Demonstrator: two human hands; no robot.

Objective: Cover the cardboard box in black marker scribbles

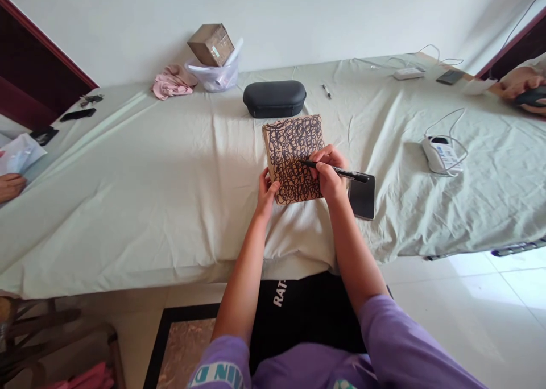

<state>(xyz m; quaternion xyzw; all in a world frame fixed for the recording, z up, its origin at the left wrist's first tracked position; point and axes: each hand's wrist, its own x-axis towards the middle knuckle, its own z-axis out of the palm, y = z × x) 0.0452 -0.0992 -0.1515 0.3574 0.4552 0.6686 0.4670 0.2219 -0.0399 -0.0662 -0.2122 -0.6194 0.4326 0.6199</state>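
Observation:
A brown cardboard box (294, 144) covered in looping black scribbles lies on the cloth in front of me. My left hand (267, 193) grips its lower left corner, thumb on the top face and fingers along the side. In my right hand (330, 170) is a black marker (356, 176), its tip at the scribbled face near the middle. The fingers are closed around the marker. Partly under my right wrist, a dark smartphone (363, 198) rests on the cloth. Just beyond the box sits a black zippered case (274, 99).
Pale green cloth (149, 195) covers the table. Toward the wall are a pink cloth (174, 82), a plastic basin (217, 79) holding a small carton (211, 43), and a marker cap or pen (326, 91). A corded power strip (443, 153) lies right. Other people's hands show at both sides.

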